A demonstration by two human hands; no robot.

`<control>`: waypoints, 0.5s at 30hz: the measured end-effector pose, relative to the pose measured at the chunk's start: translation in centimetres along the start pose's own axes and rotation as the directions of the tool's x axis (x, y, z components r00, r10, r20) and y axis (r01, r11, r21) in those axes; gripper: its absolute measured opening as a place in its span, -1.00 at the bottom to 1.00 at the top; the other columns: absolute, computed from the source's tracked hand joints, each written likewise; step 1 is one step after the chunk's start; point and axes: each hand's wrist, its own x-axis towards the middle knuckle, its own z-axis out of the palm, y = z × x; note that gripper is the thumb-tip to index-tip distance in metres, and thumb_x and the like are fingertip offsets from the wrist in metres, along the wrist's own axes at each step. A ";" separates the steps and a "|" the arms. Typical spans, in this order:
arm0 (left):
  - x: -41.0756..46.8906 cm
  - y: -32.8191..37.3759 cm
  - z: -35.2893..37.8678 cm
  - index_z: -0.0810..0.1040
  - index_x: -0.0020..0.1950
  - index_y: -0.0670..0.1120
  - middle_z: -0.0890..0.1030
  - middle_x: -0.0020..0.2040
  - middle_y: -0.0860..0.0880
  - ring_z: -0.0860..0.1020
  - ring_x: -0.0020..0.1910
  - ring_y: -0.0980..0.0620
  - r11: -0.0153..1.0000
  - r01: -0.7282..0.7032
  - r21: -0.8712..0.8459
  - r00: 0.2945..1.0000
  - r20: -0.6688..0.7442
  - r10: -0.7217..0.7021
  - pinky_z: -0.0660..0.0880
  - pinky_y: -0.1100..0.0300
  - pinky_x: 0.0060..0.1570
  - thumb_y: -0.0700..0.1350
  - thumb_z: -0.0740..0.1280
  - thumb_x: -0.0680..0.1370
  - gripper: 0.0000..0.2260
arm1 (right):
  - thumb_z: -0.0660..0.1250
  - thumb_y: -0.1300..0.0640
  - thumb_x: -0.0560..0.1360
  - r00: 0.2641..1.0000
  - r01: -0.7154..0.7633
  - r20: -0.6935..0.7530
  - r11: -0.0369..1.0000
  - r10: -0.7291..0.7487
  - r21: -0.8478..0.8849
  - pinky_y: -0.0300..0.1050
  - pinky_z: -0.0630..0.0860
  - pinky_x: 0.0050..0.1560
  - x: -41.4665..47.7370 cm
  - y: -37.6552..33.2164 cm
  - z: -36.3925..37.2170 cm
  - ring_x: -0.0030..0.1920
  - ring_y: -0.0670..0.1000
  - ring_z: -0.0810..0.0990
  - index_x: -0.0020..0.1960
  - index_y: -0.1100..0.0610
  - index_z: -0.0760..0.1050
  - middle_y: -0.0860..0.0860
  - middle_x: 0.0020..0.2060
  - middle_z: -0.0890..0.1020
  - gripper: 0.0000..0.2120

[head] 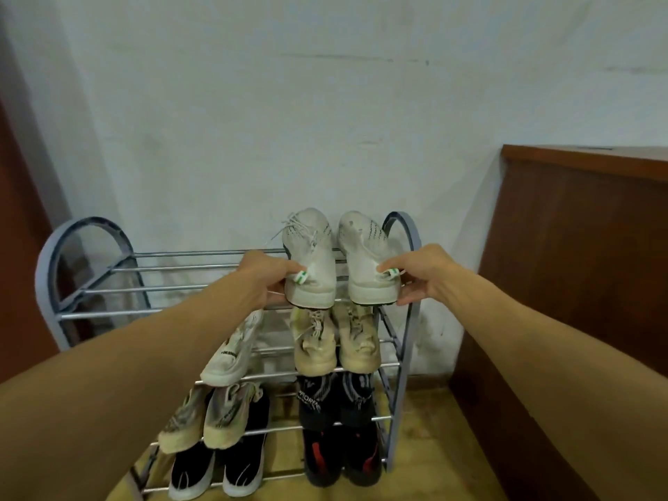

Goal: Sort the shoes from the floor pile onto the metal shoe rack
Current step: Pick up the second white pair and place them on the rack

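Note:
Two white sneakers with green-and-white heel tabs rest on the right half of the top shelf of the metal shoe rack (180,290), toes toward the wall. My left hand (265,280) grips the heel of the left white sneaker (311,260). My right hand (423,274) grips the heel of the right white sneaker (368,262). Lower shelves hold a white shoe (231,350), a beige pair (334,343), a black-and-grey pair (334,399), a tan pair (209,417), black-and-white shoes (217,471) and black-and-red shoes (341,457).
The rack stands against a white wall (289,121). A brown wooden cabinet (578,283) rises close on the right. A brown door or panel (18,247) is at the far left. The floor (426,446) below is yellowish.

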 end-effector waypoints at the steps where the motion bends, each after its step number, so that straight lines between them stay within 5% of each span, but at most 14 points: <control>1: 0.6 0.1 0.3 0.55 -0.04 -0.32 0.58 -0.30 -0.19 0.58 -0.58 -0.03 1.000 0.008 0.013 1.000 0.004 -0.008 0.53 0.13 -0.65 -0.32 0.46 0.42 -0.82 | 0.55 0.26 0.33 1.000 0.001 -0.004 1.000 -0.001 -0.002 0.06 0.64 -0.44 0.8 0.1 0.5 -0.34 0.17 0.63 -0.16 0.27 0.48 0.17 -0.25 0.58 -0.75; 8: 2.2 -0.8 1.3 0.50 -0.16 -0.22 0.53 -0.29 -0.14 0.51 -0.42 -0.01 0.992 0.054 0.115 0.998 0.009 -0.056 0.53 0.24 -0.60 -0.24 0.37 0.49 -0.92 | 0.47 0.09 0.44 1.000 0.018 -0.022 0.998 -0.017 0.057 0.11 0.68 -0.26 2.8 1.4 2.2 -0.09 0.22 0.69 0.16 0.27 0.51 0.19 0.02 0.62 -0.62; 15: -0.8 -1.7 1.0 0.48 0.08 -0.18 0.51 -0.13 -0.08 0.46 -0.22 0.00 0.990 -0.087 0.107 0.993 -0.072 0.095 0.51 0.11 -0.05 -0.08 0.32 0.52 -0.78 | 0.32 0.08 0.55 0.999 0.047 0.021 0.996 -0.045 -0.074 0.02 0.65 -0.19 -1.1 2.4 1.0 -0.08 0.10 0.56 0.16 0.23 0.48 0.12 -0.06 0.57 -0.73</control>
